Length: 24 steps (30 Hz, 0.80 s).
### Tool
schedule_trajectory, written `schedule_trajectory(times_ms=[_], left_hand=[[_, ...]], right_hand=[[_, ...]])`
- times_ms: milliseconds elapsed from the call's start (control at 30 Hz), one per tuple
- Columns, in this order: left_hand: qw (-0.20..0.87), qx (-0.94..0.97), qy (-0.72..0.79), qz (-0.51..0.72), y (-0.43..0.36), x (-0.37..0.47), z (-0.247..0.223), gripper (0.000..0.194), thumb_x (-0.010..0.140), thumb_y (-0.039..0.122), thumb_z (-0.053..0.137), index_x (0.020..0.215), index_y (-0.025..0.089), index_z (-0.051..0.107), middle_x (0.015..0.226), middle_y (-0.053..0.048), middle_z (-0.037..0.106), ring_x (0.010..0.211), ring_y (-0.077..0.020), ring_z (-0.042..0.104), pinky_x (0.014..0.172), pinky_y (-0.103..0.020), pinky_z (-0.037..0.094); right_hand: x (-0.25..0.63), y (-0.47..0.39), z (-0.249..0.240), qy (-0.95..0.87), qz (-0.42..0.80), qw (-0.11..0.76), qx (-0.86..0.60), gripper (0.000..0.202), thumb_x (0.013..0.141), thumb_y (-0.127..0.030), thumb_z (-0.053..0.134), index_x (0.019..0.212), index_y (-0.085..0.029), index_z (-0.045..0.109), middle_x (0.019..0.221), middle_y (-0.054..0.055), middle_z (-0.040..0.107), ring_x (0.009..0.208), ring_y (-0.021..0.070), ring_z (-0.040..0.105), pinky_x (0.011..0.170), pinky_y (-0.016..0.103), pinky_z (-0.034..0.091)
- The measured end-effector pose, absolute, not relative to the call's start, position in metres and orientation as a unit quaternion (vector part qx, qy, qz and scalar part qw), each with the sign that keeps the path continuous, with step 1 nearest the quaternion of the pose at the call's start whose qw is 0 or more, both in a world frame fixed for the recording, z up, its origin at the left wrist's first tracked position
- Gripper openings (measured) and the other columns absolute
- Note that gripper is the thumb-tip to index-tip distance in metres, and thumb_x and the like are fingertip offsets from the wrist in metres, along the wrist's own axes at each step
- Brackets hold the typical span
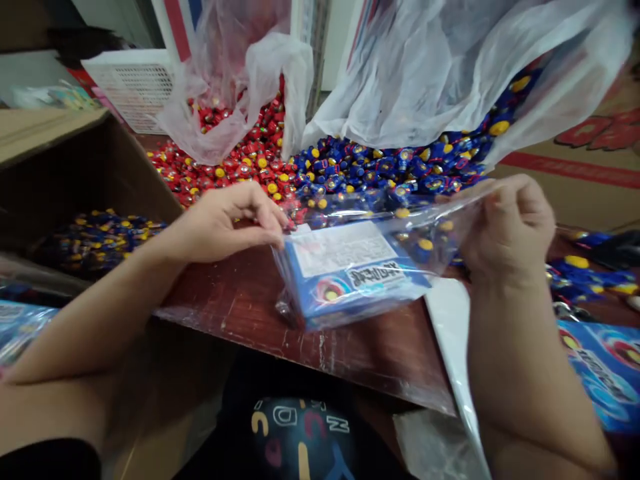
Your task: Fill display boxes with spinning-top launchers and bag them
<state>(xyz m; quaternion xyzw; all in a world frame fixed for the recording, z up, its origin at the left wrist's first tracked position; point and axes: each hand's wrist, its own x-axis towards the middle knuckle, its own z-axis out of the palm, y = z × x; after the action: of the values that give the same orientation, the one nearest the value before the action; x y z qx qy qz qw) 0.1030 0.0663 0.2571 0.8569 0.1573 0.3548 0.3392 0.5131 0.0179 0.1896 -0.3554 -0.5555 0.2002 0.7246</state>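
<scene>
A blue printed box (pixel 345 270) with a white label panel lies inside a clear plastic bag (pixel 445 233), tilted a little over the table's front part. My left hand (pixel 235 220) pinches the bag at the box's upper left corner, thumb and fingers together. On the other side my right hand (pixel 510 227) is closed around the bag's loose end and stretches the film out to the right. Just beyond the box lie many small red pieces (pixel 240 160) and small blue pieces (pixel 350 163), both with yellow parts.
White plastic sacks (pixel 400 73) spill the pieces at the back. A cardboard box (pixel 50 143) at left holds more blue-yellow pieces (pixel 105 237). More blue printed packs (pixel 605 373) lie at right. A white sheet (pixel 450 320) hangs over the brown table's (pixel 225 293) edge.
</scene>
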Motion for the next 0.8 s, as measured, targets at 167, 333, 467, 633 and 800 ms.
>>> schedule_trajectory(times_ms=[167, 333, 467, 633, 800], left_hand=[[0.445, 0.777, 0.163, 0.414, 0.049, 0.113, 0.238, 0.042, 0.093, 0.026, 0.09, 0.128, 0.017, 0.067, 0.086, -0.005, 0.08, 0.085, -0.0236, 0.082, 0.083, -0.036, 0.067], [0.414, 0.784, 0.137, 0.442, 0.046, 0.114, 0.23, 0.06, 0.095, 0.027, 0.09, 0.148, 0.02, 0.064, 0.086, -0.002, 0.079, 0.083, -0.0206, 0.081, 0.083, -0.032, 0.068], [0.364, 0.806, 0.134, 0.447, 0.044, 0.115, 0.228, 0.06, 0.099, 0.025, 0.085, 0.154, 0.023, 0.061, 0.086, -0.001, 0.079, 0.081, -0.0184, 0.08, 0.081, -0.028, 0.066], [0.355, 0.794, 0.185, 0.458, 0.042, 0.109, 0.243, 0.073, 0.084, 0.013, 0.096, 0.15, 0.018, 0.065, 0.079, 0.002, 0.075, 0.076, -0.0187, 0.077, 0.082, -0.031, 0.065], [0.417, 0.688, 0.305, 0.51, 0.037, 0.109, 0.252, 0.055, 0.076, -0.004, 0.094, 0.126, 0.01, 0.075, 0.1, -0.002, 0.077, 0.083, -0.0166, 0.076, 0.086, -0.033, 0.067]], right_hand=[[0.508, 0.005, 0.223, -0.599, 0.109, 0.653, -0.45, 0.024, 0.088, -0.051, 0.089, 0.105, -0.034, 0.085, 0.107, 0.005, 0.08, 0.096, 0.0233, 0.071, 0.101, 0.047, 0.055], [0.431, -0.005, 0.292, -0.77, 0.071, 0.457, -0.44, 0.032, 0.101, -0.051, 0.076, 0.125, -0.033, 0.085, 0.121, 0.002, 0.083, 0.112, 0.0222, 0.077, 0.104, 0.037, 0.058], [0.369, 0.02, 0.304, -0.824, 0.355, 0.271, -0.348, 0.041, 0.095, -0.06, 0.079, 0.098, -0.02, 0.086, 0.088, 0.003, 0.082, 0.074, 0.0131, 0.073, 0.069, 0.027, 0.059], [0.345, 0.041, 0.298, -0.756, 0.532, 0.164, -0.343, 0.05, 0.079, -0.069, 0.091, 0.081, -0.021, 0.078, 0.066, -0.001, 0.071, 0.047, 0.0068, 0.054, 0.041, 0.022, 0.038], [0.348, 0.011, 0.315, -0.766, 0.507, 0.138, -0.37, 0.04, 0.093, -0.046, 0.087, 0.073, -0.016, 0.069, 0.061, -0.003, 0.063, 0.045, 0.0033, 0.046, 0.04, 0.017, 0.031]])
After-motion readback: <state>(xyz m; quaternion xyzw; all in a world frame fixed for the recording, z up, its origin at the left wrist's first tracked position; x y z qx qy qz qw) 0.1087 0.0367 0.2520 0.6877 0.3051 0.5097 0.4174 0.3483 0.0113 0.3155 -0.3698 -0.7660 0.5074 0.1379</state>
